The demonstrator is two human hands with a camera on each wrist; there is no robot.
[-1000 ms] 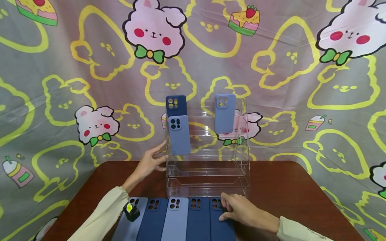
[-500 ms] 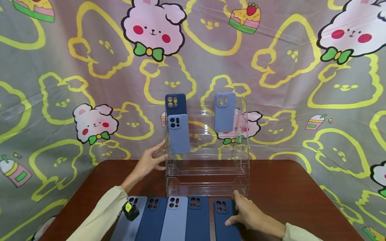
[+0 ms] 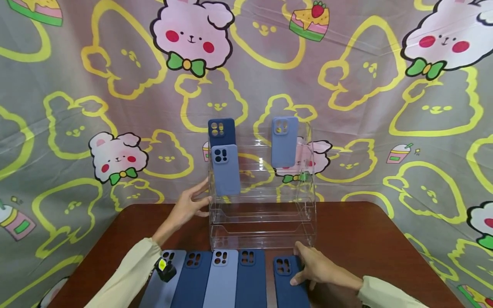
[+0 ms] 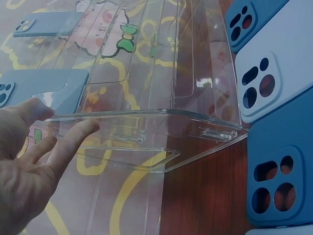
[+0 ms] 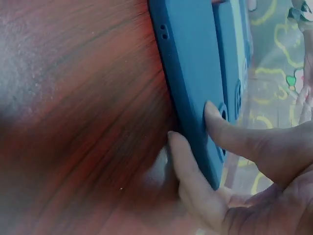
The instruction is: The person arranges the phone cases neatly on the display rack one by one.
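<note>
My right hand [image 3: 321, 270] pinches a dark blue phone case [image 3: 286, 287] by its right edge, thumb on its face and fingers along the side. In the right wrist view this case [image 5: 190, 63] slants over the wood, its near long edge toward the fingers. My left hand [image 3: 187, 209] touches the left side of a clear tiered display stand [image 3: 263, 240], its fingers spread and fairly straight. On the stand's upper tiers stand a dark blue case [image 3: 228, 133], a light blue case [image 3: 227, 173] in front of it, and another light blue case [image 3: 285, 147] at the right.
Several light and dark blue cases lie side by side in front of the stand, among them a dark blue case [image 3: 250, 284] left of the held one. The brown table [image 3: 354, 239] extends to both sides. A cartoon-print curtain [image 3: 346, 64] hangs behind.
My right hand has slid the dark blue case to the right, away from the row, opening a gap beside it. My left hand stays at the stand. The head view shifts slightly.
</note>
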